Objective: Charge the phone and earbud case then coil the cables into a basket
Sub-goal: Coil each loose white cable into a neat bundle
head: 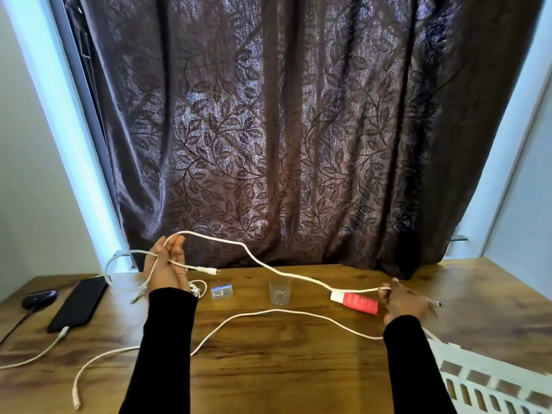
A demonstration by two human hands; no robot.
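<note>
Two black-sleeved arms reach over a wooden table [268, 369] with a warm, streaked grain, set against a dark brown curtain [283, 130] patterned with leaves; pale walls stand on both sides. Along the table's left edge lies a black phone [78, 303] with a white charging cable [35, 355] plugged into its near end, and just left of it a dark earbud case [39, 296] with a dark lead running off toward the near-left edge. A white slatted basket [490, 380] sits at the near-right corner, partly cut off by the frame. Mid-table, well apart from one another, stand a small clear box [221, 291], a drinking glass [279, 291] and a red tube with a white cap [355, 302] lying on its side. The broad middle of the table in front of the glass is crossed only by a second white cable [263, 313], which loops from a connector near the front-left edge across to the right sleeve.

The left hand [167, 270] is raised above the back-left part of the table, palm toward the camera, fingers upright and close together, gripping a long white cable [263, 261] that loops over the fingertips. From there the cable sags across to the right hand [403, 303], which hovers beside the red tube and pinches it between thumb and curled fingers, a plug end sticking out to the right
</note>
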